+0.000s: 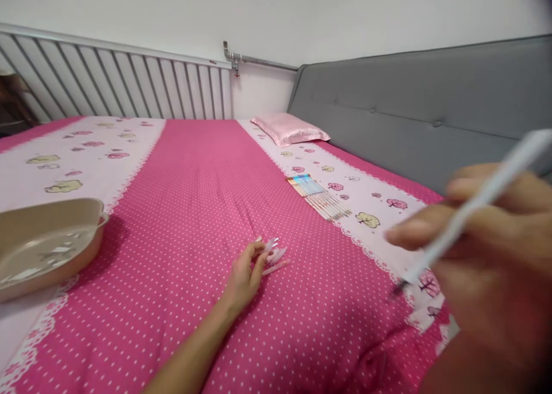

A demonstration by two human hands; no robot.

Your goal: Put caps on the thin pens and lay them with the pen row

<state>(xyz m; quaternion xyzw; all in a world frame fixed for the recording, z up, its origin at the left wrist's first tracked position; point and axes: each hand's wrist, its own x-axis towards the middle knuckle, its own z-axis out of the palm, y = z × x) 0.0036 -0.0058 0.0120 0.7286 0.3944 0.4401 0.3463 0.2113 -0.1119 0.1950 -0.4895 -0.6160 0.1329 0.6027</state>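
My right hand (495, 256), close to the camera and blurred, grips a white pen (470, 215) with a dark tip that points down and left. Farther off, on the pink dotted bedspread, my left hand (246, 272) has its fingers curled at a small bunch of slim pale pink and white sticks (276, 256), perhaps pens. Their exact kind is too small to tell. Beyond them lies a neat row of pens (319, 197) side by side, with blue, orange and whitish barrels.
At the left stands a beige plastic basin (97, 221) with several small whitish pieces in it. A pink satin pillow (288, 129) lies at the back by the grey padded headboard (401, 95). Behind the bed are a white radiator (129, 83) and a pipe (267, 61).
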